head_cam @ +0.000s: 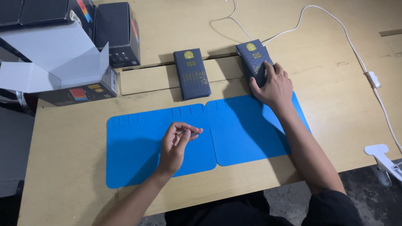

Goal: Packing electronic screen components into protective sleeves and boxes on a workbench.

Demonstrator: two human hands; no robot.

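- My right hand (273, 86) rests in the upper middle-right of the frame, palm down, fingers spread and curled over the lower end of a flat dark blue box (254, 58) with a small gold emblem on top.
- That box lies tilted on the wooden surface (63, 167), its near end touching the far edge of the right blue mat (247, 134).
- I judge the box light and stiff, likely thin card with a smooth, slightly slippery skin; its long edges look like the safest place to pinch it, thumb on one side and fingers on the other.
- My left hand (176, 144) hovers over the left blue mat (134, 155) in the lower centre, fingers drawn narrow, pinching a small thin dark object (190, 133) between thumb and fingertips. It is too small to identify.
- A second, matching dark blue box (191, 73) lies just left of the first, apart from it, closed and untouched.
- I cannot see inside either flat box; both are shut.
- In the upper left, a large dark carton (63, 62) stands with its white flaps open; its contents are hidden from view.
- Behind it stand more closed black boxes (119, 31).
- A white cable (356, 50) runs along the right side of the surface to a white clamp (383, 157) at the lower right edge.
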